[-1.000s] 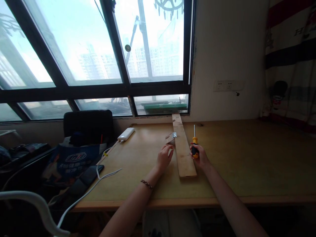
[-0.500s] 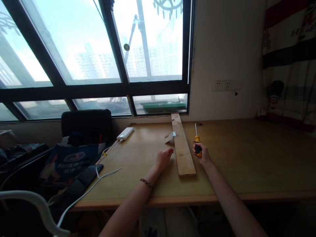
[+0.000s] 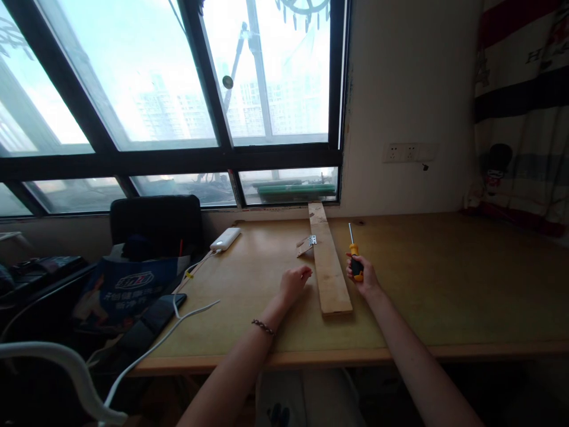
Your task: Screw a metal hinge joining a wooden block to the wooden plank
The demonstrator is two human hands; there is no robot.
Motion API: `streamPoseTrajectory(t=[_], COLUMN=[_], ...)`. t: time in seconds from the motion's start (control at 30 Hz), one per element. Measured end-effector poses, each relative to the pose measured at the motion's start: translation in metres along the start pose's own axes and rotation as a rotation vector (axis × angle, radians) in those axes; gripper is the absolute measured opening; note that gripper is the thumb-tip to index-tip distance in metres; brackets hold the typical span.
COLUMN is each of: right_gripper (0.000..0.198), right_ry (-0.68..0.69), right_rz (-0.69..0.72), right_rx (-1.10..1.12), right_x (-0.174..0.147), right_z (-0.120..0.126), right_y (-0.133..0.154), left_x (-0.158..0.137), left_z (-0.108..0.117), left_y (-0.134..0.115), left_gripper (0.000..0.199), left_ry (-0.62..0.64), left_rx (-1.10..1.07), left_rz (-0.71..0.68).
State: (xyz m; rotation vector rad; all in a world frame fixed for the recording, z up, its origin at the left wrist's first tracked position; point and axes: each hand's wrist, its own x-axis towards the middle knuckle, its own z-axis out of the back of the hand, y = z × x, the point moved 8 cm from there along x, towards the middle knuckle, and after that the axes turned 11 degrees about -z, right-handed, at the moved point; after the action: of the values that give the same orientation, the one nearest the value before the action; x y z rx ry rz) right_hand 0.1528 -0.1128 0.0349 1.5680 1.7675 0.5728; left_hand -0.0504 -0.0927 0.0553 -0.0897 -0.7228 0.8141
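Note:
My right hand (image 3: pixel 363 277) is closed round the black and yellow handle of a screwdriver (image 3: pixel 355 261), its shaft pointing up and away from me. A long wooden board (image 3: pixel 331 273) lies on the table between my hands, reaching toward the window. On the board's left edge sits a small metal hinge (image 3: pixel 313 239), and a small piece of wood (image 3: pixel 305 246) tilts out beside it. My left hand (image 3: pixel 295 283) rests just left of the board with its fingers curled together. Whatever those fingers may hold is too small to make out.
The wooden table (image 3: pixel 444 284) stands against the wall and window. A white power bank (image 3: pixel 225 239) with a white cable (image 3: pixel 191 317) lies at its left. A dark phone (image 3: pixel 166 305), a blue bag (image 3: pixel 133 290) and a black chair (image 3: pixel 155 219) are further left.
The screwdriver's tip has leaned slightly to the left in my right hand. My left hand, the board and the hinge stay practically where they were.

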Motion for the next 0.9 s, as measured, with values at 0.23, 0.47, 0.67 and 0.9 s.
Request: streamPoseTrajectory(t=[0.23, 0.47, 0.67, 0.9], right_gripper=[0.030, 0.029, 0.036, 0.030], right_ry=[-0.020, -0.557, -0.838, -0.961], right_rz=[0.030, 0.337, 0.272, 0.178], right_rx=[-0.068, -0.953, -1.565, -1.672], right_x=[0.001, -0.002, -0.003, -0.005], right_z=[-0.001, 0.017, 0.036, 0.075], right_y=[0.002, 0.028, 0.051, 0.065], left_x=[-0.001, 0.000, 0.000, 0.000], left_z=[-0.004, -0.003, -0.002, -0.002], left_y=[-0.003, -0.007, -0.008, -0.011], left_gripper=[0.032, 0.045, 0.050, 0.051], left_ry=[0.058, 0.048, 0.052, 0.073], left_rx=[0.017, 0.142, 0.147, 0.157], left_rz=[-0.004, -0.026, -0.053, -0.074])
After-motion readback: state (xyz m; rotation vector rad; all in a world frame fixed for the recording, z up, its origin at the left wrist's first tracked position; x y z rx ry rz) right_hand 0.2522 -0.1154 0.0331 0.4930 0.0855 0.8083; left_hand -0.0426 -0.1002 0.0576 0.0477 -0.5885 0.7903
